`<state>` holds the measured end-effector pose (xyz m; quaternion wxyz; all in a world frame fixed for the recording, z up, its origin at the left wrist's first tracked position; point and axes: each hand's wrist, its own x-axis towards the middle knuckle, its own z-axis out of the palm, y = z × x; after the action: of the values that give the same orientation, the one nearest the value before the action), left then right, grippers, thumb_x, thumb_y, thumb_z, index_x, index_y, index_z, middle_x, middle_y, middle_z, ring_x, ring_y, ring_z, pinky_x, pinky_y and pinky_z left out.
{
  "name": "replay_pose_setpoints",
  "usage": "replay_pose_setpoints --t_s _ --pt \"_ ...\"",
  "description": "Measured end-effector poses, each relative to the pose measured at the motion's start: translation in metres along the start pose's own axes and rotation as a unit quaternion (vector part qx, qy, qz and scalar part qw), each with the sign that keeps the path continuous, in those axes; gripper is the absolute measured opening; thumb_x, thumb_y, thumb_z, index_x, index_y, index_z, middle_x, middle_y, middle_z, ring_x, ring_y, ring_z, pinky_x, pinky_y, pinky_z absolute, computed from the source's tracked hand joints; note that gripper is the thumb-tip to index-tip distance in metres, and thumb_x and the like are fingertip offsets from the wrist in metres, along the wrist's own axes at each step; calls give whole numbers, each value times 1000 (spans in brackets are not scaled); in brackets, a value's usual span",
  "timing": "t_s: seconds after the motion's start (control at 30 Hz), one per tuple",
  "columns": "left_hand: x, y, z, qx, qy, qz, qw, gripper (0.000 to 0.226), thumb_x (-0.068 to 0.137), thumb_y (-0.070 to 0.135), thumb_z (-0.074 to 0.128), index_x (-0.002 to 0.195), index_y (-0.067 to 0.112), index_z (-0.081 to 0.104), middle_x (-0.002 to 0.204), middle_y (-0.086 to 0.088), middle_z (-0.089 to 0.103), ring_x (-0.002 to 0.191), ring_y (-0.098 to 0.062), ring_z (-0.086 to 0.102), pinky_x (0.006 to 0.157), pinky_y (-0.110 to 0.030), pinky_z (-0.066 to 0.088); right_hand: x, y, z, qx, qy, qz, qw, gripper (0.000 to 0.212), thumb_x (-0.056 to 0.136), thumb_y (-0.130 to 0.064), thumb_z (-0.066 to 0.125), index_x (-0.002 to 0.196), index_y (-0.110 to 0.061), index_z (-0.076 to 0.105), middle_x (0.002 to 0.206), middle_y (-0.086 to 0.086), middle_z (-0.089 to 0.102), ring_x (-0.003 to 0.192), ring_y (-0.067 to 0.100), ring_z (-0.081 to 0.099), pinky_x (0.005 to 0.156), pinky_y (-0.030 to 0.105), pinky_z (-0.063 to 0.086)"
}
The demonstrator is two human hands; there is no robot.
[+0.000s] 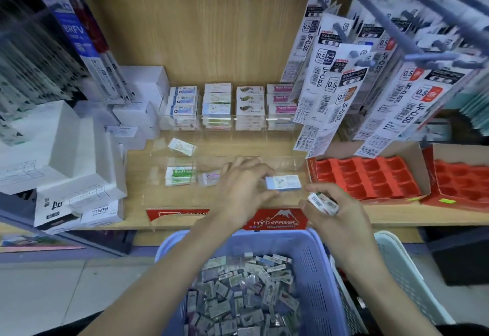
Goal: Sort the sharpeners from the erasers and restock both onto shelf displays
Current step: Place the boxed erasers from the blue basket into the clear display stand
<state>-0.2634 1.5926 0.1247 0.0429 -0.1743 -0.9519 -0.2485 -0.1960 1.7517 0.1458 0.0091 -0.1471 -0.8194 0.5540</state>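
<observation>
Over the wooden shelf, the left hand pinches a blue eraser while, at its four o'clock, the right hand clasps a white eraser.

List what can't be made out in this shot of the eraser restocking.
- Head view: the left hand covers part of the blue-sleeved eraser, so how much of it sits in the grip is hidden.
- The packet in the right hand is blurred; its print is unreadable.
- The purple basket is cut off by the bottom edge; its contents are too small to sort by type.
</observation>
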Motion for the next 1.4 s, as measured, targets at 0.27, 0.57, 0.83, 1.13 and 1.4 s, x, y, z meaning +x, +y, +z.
replay_pose_setpoints --t_s 0.27,0.57,0.83,1.13,1.4 --pt "26 18 31 140 30 -40 989 32 86 33 63 118 30 61 112 10 60 104 -19 42 79 -31 20 -10 -2 -20 -30 1 -19 999 24 79 -12 69 89 -34 66 75 -9 67 65 3 57 61 18 43" --pt "14 17 35 138 74 -17 988 34 76 26 75 109 26 68 107 9 68 92 -21 54 73 -33 25 -11 -1 -23 20 -21 0 1000 24 79 -11 70 88 -32 67 64 -13 63 55 5 51 59 25 42" --pt "-51 -7 -21 -150 -19 -57 987 37 85 15 68 120 22 58 107 8 58 86 -10 57 82 -23 46 -16 -12 -10 170 -130 58 975 28 86 0 61 104 -22 59 58 -9 55 51 6 44 51 17 35" --pt "-83 -9 -64 -275 -155 -53 948 74 75 28 76 126 55 29 133 20 38 96 4 55 78 -4 37 -18 -30 20 239 -237 81 938 20 63 -18 73 83 -16 71 73 8 66 68 18 59 67 29 49" --pt "-83 -17 -69 -389 -99 -105 910 38 71 28 71 108 34 63 103 3 68 86 -26 62 80 -35 51 -19 -32 38 204 -239 59 948 40 67 -26 72 102 -10 60 63 5 64 56 19 58 48 22 44"
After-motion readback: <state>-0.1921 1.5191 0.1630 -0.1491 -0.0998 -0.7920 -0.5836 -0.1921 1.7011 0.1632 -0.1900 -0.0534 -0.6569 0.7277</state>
